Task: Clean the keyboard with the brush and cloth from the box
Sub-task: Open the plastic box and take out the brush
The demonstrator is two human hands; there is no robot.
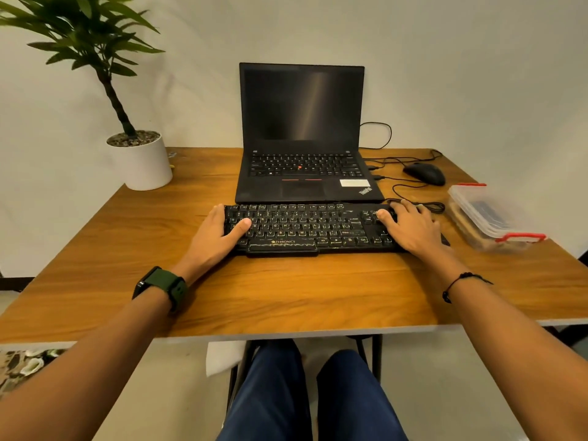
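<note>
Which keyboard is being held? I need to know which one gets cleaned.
The separate black keyboard nearest the person: left hand and right hand grip its ends. The laptop keyboard behind is untouched.

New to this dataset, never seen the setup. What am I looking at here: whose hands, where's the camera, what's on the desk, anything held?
No robot: a person wears one camera on the head, looking down. The left hand and right hand grip the ends of a black keyboard on a wooden desk. Behind it sits an open laptop, with a mouse and a closed clear plastic box to the right, and a potted plant at the left. No brush or cloth is out yet.
</note>
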